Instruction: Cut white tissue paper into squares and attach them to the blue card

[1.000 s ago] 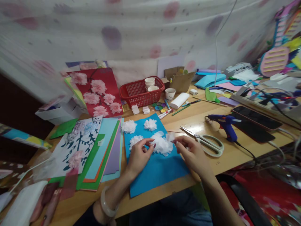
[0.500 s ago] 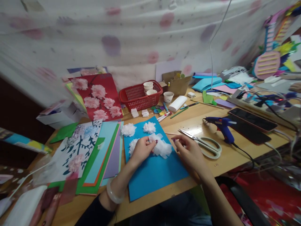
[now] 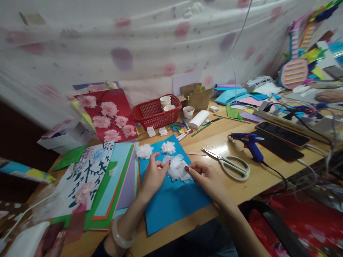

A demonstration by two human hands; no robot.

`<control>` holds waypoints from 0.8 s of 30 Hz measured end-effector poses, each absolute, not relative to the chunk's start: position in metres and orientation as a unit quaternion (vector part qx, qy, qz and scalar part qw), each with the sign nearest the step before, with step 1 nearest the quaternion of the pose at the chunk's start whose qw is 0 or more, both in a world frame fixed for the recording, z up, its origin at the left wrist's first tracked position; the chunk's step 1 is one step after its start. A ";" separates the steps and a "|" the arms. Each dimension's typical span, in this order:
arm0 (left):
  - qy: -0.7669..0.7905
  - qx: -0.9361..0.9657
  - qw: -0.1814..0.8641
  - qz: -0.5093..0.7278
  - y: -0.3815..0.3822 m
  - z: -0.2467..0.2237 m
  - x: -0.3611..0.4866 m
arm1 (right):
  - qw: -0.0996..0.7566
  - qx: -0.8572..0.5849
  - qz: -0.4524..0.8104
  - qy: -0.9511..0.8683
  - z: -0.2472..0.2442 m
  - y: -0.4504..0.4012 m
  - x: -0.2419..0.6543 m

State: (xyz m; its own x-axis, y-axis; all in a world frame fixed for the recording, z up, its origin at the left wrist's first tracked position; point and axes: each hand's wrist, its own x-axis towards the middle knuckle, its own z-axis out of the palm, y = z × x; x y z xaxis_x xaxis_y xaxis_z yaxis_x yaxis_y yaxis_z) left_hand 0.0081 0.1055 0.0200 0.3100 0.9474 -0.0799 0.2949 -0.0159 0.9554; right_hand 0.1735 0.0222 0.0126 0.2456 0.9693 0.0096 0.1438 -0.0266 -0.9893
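Note:
White tissue petals (image 3: 177,168), layered in a loose bunch, are over the blue sheet (image 3: 171,207). My left hand (image 3: 157,173) is at the left edge of the bunch, thumb and index finger a little apart. At its right edge, my right hand (image 3: 202,173) pinches the tissue between thumb and fingers. Two ruffled white flowers stand out near the top of the sheet, one at the left (image 3: 144,151) and one farther right (image 3: 168,147). My left hand hides the area where another flower lay.
Scissors (image 3: 227,162) and a blue glue gun (image 3: 248,142) lie to the right, near two phones (image 3: 282,134). Behind are a red basket (image 3: 158,116) and a paper cup (image 3: 188,112). Coloured sheets (image 3: 125,192) lie left. A person's hand (image 3: 329,95) shows far right.
My right hand has moved left onto the tissue bunch. My left hand has shifted left, its fingers more apart. The view has turned slightly, and another person's hand shows more at right.

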 end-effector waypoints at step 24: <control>0.406 0.587 0.620 0.326 0.066 0.016 0.000 | 0.595 -0.519 0.493 -0.366 -0.003 -0.001 0.146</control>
